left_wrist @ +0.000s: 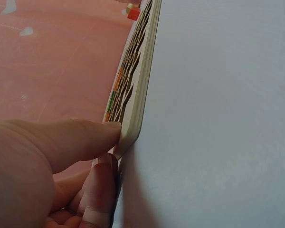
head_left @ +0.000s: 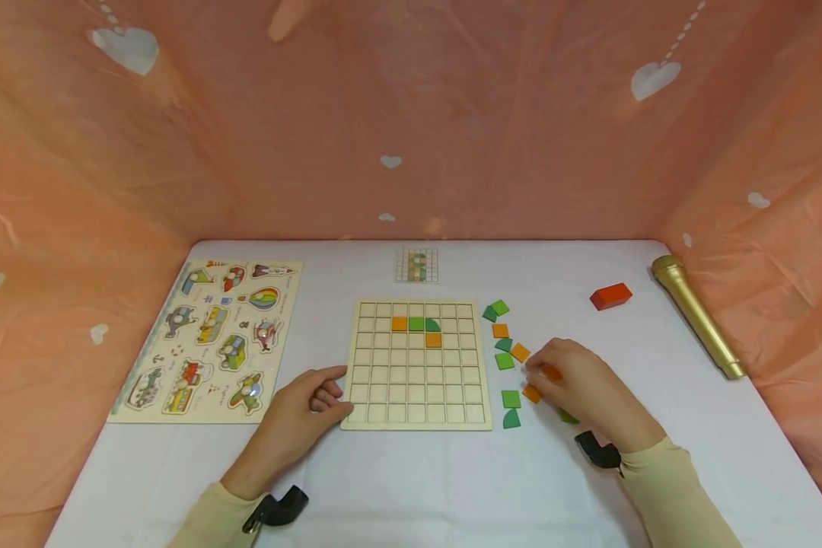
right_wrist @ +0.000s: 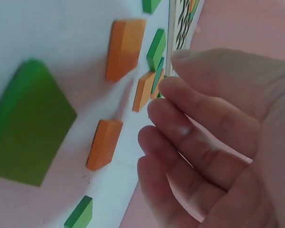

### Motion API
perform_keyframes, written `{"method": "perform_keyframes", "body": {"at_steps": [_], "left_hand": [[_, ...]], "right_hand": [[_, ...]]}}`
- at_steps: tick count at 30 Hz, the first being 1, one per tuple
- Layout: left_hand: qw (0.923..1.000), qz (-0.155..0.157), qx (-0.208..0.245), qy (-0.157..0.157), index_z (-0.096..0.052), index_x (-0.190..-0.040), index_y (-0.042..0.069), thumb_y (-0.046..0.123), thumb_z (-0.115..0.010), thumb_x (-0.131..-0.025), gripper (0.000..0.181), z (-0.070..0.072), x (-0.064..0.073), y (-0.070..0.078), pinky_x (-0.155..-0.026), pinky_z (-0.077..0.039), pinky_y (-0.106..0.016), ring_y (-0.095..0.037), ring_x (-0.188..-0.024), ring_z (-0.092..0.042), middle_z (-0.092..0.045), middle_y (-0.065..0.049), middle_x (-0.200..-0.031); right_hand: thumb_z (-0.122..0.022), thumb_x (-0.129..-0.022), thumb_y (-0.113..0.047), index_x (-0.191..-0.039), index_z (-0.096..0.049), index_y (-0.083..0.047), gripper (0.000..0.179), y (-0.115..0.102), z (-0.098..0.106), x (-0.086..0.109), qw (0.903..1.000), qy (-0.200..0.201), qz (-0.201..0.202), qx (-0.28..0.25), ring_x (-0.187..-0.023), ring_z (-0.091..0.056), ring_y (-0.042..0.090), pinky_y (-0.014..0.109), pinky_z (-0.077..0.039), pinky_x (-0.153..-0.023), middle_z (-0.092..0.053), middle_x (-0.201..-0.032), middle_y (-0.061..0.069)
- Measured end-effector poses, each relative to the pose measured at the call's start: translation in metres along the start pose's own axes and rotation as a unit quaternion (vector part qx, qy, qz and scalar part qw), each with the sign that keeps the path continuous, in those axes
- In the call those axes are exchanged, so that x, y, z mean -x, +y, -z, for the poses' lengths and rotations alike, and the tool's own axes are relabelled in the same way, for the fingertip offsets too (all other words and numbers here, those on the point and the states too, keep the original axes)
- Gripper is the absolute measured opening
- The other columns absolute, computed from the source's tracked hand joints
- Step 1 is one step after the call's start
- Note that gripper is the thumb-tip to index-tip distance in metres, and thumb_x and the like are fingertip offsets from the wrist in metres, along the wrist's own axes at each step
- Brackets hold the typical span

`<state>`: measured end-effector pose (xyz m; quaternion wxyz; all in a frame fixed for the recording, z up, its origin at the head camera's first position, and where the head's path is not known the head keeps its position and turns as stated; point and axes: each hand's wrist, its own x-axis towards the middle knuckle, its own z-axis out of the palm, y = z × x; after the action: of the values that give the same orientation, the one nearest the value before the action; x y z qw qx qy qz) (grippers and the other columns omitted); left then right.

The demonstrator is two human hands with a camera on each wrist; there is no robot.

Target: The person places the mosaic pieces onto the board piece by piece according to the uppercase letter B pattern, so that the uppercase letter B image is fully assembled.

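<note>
A pale wooden grid board (head_left: pixel 418 373) lies on the table, and its upper rows hold two orange square tiles, a green square tile (head_left: pixel 416 324) and a dark green quarter-round tile. My left hand (head_left: pixel 306 407) holds the board's left edge near the front corner, its thumb (left_wrist: pixel 92 140) on the rim and its other fingers curled at the side. Over the loose tiles right of the board hovers my right hand (head_left: pixel 575 384), fingers loosely bent, nothing between them. Below it lie orange tiles (right_wrist: pixel 126 50) and a large-looking green tile (right_wrist: pixel 31 128), partly hidden in the head view.
Behind the board lies a small pattern card (head_left: pixel 417 266). A picture puzzle board (head_left: pixel 205 342) with vehicle pieces is at the left. On the right are a red block (head_left: pixel 611 296) and a gold microphone (head_left: pixel 699 316). Heart-patterned orange cloth surrounds the table.
</note>
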<state>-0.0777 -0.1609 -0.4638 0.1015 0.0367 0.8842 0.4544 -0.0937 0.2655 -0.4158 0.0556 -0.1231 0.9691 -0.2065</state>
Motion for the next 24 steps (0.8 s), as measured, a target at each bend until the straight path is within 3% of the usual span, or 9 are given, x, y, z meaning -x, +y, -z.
{"method": "perform_keyframes", "body": {"at_steps": [7, 16, 24], "left_hand": [[1.0, 0.002, 0.006, 0.001, -0.066, -0.146, 0.009, 0.015, -0.086, -0.093, 0.057, 0.001, 0.001, -0.001, -0.08, -0.057, -0.018, -0.006, -0.087, -0.065, -0.068, -0.003, -0.107], [0.9999, 0.008, 0.008, -0.003, -0.066, -0.147, 0.01, 0.016, -0.086, -0.093, 0.057, 0.0, 0.001, 0.0, -0.079, -0.057, -0.019, -0.007, -0.087, -0.064, -0.068, -0.002, -0.108], [0.9999, 0.008, 0.012, -0.003, -0.067, -0.146, 0.01, 0.016, -0.087, -0.092, 0.057, -0.001, 0.002, 0.0, -0.08, -0.058, -0.019, -0.007, -0.088, -0.065, -0.069, -0.002, -0.107]], "right_hand": [[-0.081, -0.098, -0.022, -0.108, -0.082, -0.013, 0.013, -0.002, -0.005, -0.008, 0.9996, 0.02, 0.003, 0.018, -0.103, -0.066, 0.021, 0.047, -0.063, -0.092, -0.072, -0.103, -0.002], [-0.08, -0.097, -0.022, -0.104, -0.082, -0.007, 0.017, -0.007, -0.015, -0.032, 0.998, 0.04, 0.018, 0.044, -0.095, -0.062, 0.021, 0.042, -0.061, -0.086, -0.071, -0.1, 0.004], [-0.081, -0.096, -0.025, -0.104, -0.083, -0.004, 0.022, -0.012, -0.018, -0.041, 0.9983, 0.038, -0.007, 0.044, -0.093, -0.059, 0.022, 0.039, -0.059, -0.08, -0.07, -0.097, 0.005]]}}
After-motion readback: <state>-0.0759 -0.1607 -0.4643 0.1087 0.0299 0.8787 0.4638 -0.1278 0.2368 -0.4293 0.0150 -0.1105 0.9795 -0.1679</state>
